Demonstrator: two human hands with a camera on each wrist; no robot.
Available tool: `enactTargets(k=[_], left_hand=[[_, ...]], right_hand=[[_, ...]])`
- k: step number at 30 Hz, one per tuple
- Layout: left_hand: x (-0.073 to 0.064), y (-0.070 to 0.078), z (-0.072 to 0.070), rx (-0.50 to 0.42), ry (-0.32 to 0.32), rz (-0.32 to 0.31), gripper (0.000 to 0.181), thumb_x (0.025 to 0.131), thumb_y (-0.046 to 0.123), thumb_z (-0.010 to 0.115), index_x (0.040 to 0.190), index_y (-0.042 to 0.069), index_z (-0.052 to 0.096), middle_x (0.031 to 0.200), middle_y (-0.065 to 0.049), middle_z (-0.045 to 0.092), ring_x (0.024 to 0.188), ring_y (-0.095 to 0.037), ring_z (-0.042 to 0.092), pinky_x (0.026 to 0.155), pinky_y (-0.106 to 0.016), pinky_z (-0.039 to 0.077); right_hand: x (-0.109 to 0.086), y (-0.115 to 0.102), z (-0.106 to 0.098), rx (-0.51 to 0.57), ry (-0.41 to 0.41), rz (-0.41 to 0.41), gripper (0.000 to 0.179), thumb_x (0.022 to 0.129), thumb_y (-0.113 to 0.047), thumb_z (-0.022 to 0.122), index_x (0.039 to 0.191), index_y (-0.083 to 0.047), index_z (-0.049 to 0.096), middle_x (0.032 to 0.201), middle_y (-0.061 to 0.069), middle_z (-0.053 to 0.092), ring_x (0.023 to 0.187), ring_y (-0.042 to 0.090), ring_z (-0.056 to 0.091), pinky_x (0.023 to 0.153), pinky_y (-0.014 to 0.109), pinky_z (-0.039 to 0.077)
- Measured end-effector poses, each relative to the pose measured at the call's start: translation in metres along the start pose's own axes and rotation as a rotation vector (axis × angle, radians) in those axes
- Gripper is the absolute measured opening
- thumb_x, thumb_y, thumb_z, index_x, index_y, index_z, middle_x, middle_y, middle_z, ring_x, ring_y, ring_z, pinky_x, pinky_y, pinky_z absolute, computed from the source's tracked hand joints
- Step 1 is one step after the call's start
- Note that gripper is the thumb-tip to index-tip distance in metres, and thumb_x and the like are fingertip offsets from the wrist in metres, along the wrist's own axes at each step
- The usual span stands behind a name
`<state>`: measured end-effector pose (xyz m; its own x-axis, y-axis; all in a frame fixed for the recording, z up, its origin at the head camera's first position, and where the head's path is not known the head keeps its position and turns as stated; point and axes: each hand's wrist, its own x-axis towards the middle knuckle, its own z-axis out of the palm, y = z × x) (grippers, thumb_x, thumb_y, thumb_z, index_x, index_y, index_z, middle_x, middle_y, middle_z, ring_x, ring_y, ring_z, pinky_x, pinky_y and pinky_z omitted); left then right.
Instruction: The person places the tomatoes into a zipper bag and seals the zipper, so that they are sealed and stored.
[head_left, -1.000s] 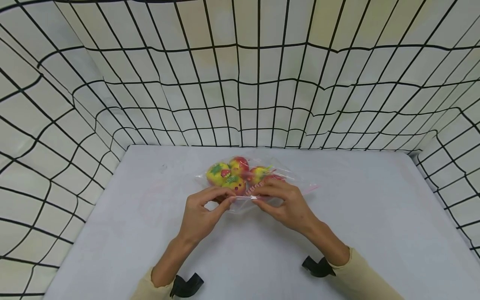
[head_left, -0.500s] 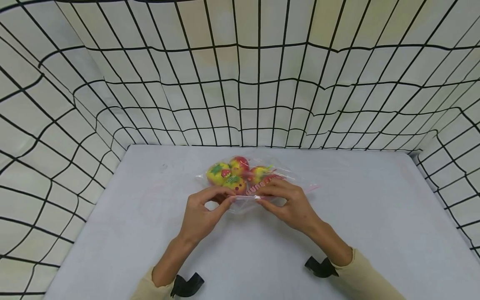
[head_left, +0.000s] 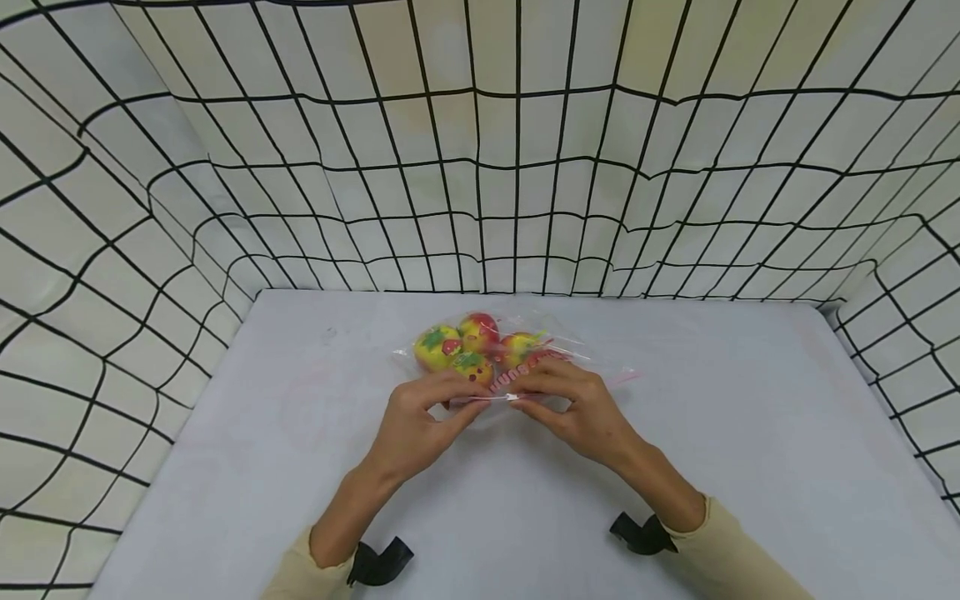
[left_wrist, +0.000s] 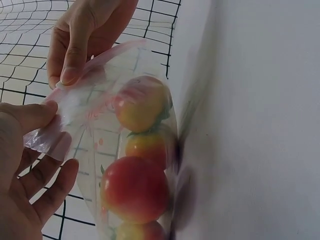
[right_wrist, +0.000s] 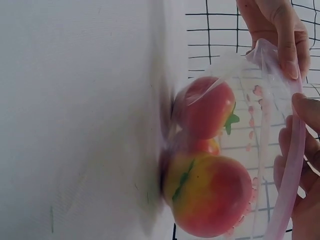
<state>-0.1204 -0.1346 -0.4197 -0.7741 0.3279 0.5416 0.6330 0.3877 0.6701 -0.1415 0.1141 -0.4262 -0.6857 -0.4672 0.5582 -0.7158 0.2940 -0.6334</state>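
Note:
A clear zip bag [head_left: 555, 329] with a pink top edge lies near the middle of the table, printed with red marks. Inside are several red-and-yellow fruits [left_wrist: 135, 190] with green leaf shapes, which look like toy tomatoes or peaches. My left hand [head_left: 420, 421] pinches the bag's zip edge between thumb and fingers. Close beside it, my right hand [head_left: 573, 408] pinches the same edge at a small white slider [head_left: 512, 397]. In the right wrist view, the pink zip strip [right_wrist: 290, 185] runs through the right fingers, and the left thumb presses the strip just above them.
A white table [head_left: 225, 467] spreads under the bag. Black netting [head_left: 517, 167] hangs in front of white walls at the back and both sides. Black wrist mounts [head_left: 381, 562] sit at both cream sleeves [head_left: 311, 567].
My left hand has slid right along the zip edge, closer to the right hand. My right hand and the slider shifted slightly right earlier, then stayed nearly still. The fruits have hardly moved.

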Motion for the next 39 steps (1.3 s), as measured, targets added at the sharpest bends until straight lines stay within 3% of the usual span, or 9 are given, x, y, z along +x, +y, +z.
enactTargets(k=[6,16,26,31,39], left_hand=[[-0.001,0.002,0.0,0.019,0.035,-0.021,0.014,0.086,0.012,0.085,0.099,0.016,0.084,0.089,0.004,0.078,0.072,-0.005,0.058,0.062,-0.019,0.05],[-0.003,0.001,-0.004,0.014,0.045,-0.076,0.013,0.087,0.011,0.084,0.098,0.017,0.084,0.087,0.006,0.077,0.072,-0.005,0.058,0.061,-0.024,0.053],[-0.007,0.0,-0.006,0.034,0.055,-0.066,0.013,0.087,0.01,0.084,0.098,0.016,0.083,0.088,0.005,0.076,0.072,-0.005,0.058,0.063,-0.019,0.051],[-0.009,0.001,-0.009,0.037,0.065,-0.093,0.015,0.086,0.009,0.085,0.098,0.018,0.084,0.09,0.006,0.077,0.072,-0.004,0.058,0.062,-0.023,0.053],[-0.01,0.0,-0.011,0.005,0.068,-0.103,0.014,0.086,0.009,0.084,0.097,0.018,0.083,0.088,0.005,0.076,0.073,-0.005,0.058,0.062,-0.026,0.053]], right_hand=[[0.0,0.001,-0.002,-0.023,0.009,-0.016,0.027,0.081,-0.002,0.085,0.106,-0.012,0.082,0.106,0.001,0.077,0.094,0.014,0.07,0.085,0.019,0.058],[-0.003,0.004,-0.005,-0.084,0.014,0.002,0.026,0.082,-0.008,0.087,0.107,-0.014,0.082,0.107,-0.001,0.077,0.099,0.015,0.071,0.088,0.028,0.061],[-0.007,0.006,-0.008,-0.067,0.009,0.044,0.028,0.083,-0.008,0.085,0.11,-0.013,0.082,0.109,0.0,0.077,0.101,0.016,0.07,0.091,0.022,0.059],[-0.008,0.006,-0.01,-0.055,0.014,0.063,0.03,0.082,-0.004,0.086,0.11,-0.012,0.082,0.107,0.001,0.076,0.096,0.014,0.068,0.087,0.017,0.056],[-0.012,0.01,-0.014,-0.049,0.018,0.089,0.029,0.081,-0.002,0.086,0.108,-0.012,0.082,0.102,0.0,0.074,0.088,0.015,0.064,0.073,0.028,0.057]])
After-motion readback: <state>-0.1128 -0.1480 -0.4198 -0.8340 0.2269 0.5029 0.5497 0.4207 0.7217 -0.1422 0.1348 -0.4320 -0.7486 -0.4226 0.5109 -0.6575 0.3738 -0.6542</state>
